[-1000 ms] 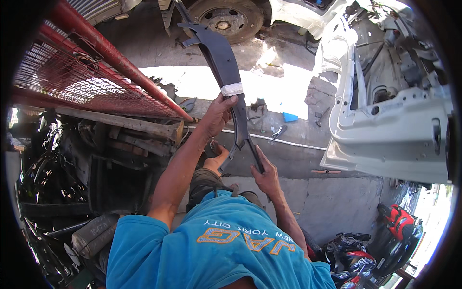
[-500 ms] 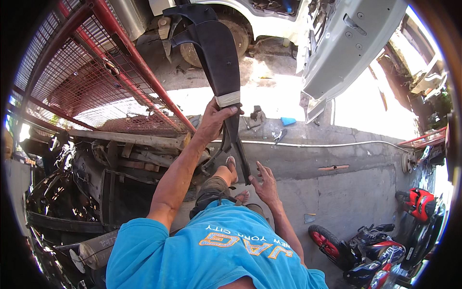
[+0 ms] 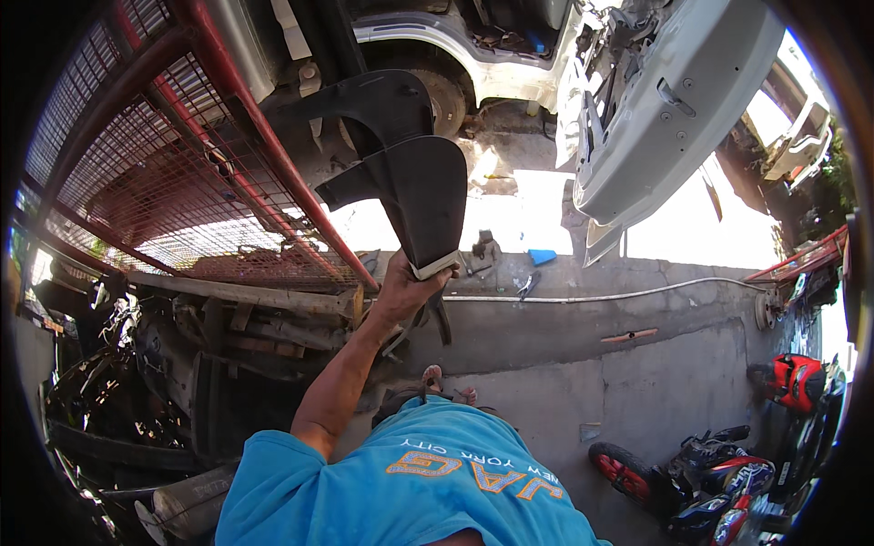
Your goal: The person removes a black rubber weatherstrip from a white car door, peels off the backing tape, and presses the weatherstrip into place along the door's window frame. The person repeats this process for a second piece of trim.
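Observation:
My left hand [image 3: 407,289] is closed around a bundle of long, curved black plastic trim panels [image 3: 430,193]. A band of pale tape [image 3: 437,265] wraps the bundle right at my fingers. Upward from the hand, the panels stretch away from me toward the vehicle, with arms branching off to the left. Below the hand, a narrow dark end [image 3: 442,323] hangs down. How many panels lie together, I cannot tell. My right hand does not show in the head view.
A red mesh frame [image 3: 273,150] stands at the left, above piled scrap parts [image 3: 218,364]. Ahead is a white vehicle body [image 3: 510,59]; a detached-looking grey door [image 3: 678,127] stands right of it. A pale hose [image 3: 592,298] crosses the concrete floor. A motorcycle [image 3: 692,482] stands lower right.
The panel bundle has tipped, its far part now reaching toward me and its lower end less visible. My left hand has moved lower in view. My right hand has left the view.

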Demonstrator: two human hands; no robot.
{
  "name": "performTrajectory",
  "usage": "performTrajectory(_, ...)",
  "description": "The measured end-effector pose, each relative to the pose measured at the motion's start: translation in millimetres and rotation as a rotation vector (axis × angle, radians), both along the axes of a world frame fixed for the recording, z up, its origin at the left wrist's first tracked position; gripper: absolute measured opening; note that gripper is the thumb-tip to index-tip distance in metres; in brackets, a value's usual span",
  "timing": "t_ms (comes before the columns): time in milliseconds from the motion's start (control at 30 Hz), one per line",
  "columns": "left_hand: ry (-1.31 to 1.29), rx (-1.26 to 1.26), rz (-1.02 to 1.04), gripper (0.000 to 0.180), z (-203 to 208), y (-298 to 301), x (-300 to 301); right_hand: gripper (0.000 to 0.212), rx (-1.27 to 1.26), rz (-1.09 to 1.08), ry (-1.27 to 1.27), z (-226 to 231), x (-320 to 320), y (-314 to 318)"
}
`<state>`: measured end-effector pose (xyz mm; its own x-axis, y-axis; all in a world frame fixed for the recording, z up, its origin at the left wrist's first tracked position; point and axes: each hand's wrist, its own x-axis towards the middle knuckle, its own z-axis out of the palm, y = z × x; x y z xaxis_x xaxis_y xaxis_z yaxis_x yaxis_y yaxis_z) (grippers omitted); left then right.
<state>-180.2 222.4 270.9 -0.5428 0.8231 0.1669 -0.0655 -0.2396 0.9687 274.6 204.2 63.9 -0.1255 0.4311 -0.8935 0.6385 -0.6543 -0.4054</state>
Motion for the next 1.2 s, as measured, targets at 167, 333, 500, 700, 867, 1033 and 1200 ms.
performTrajectory(167,0.175,-0.125,-0.093,0.018,-11.9,-21.9,6.8,0.088,-0.229,-0.243,0.225,38.4,-20.4,-14.9)
performTrajectory(333,-0.083,-0.302,-0.484,0.021,-107.9,-33.6,18.7,0.093,-0.11,0.281,0.053,139.1,-61.5,7.3)
performTrajectory(500,0.422,-0.146,-0.682,0.041,-106.8,6.1,75.1,0.087,0.102,0.343,0.157,182.1,-82.2,22.8)
performTrajectory(700,0.534,-0.174,-0.741,0.027,-101.1,59.2,127.3,0.077,0.466,0.006,0.146,160.5,-88.6,19.0)
performTrajectory(867,0.574,-0.184,-0.691,0.033,-99.6,80.1,160.6,0.064,0.517,-0.26,0.247,137.6,-65.8,0.4)
performTrajectory(1033,0.613,-0.151,-0.675,0.05,-85.7,114.6,192.7,0.067,0.567,-0.348,0.279,157.7,-52.9,13.3)
performTrajectory(1200,0.63,-0.115,-0.853,0.068,-51.2,145.7,215.5,0.075,0.74,-0.488,0.43,166.4,-37.4,57.5)
